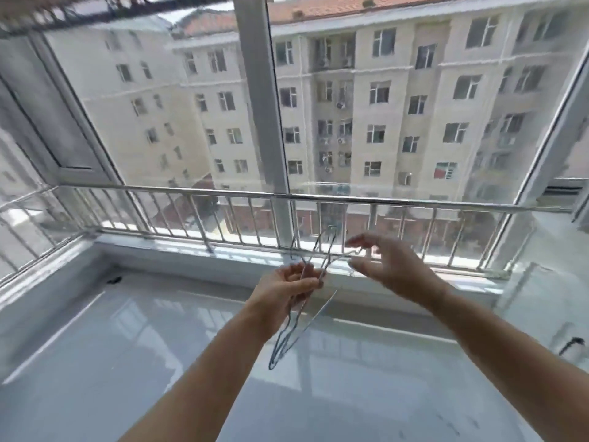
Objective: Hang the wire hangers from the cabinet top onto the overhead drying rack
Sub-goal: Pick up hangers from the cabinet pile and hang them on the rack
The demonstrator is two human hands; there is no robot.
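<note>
A wide window fills the upper view, with apartment blocks beyond the glass. Below it the glossy white desk spreads toward the person, and a steel railing runs along its far edge. A dark, blurred strip crosses the top left corner; whether it belongs to the rack cannot be told. Both bare forearms reach in from below. The left grip is clenched round a small bunch of hangers, held in the air above the desk, hooks up and shoulders slanting down to the left. The right grip is released, fingers spread, just beside the hooks and apart from them. This looks like the step of singling one hanger out of the bunch. The next move likely calls for a pinch on one hook, a pull that frees it from the tangled wires, then a lift overhead
</note>
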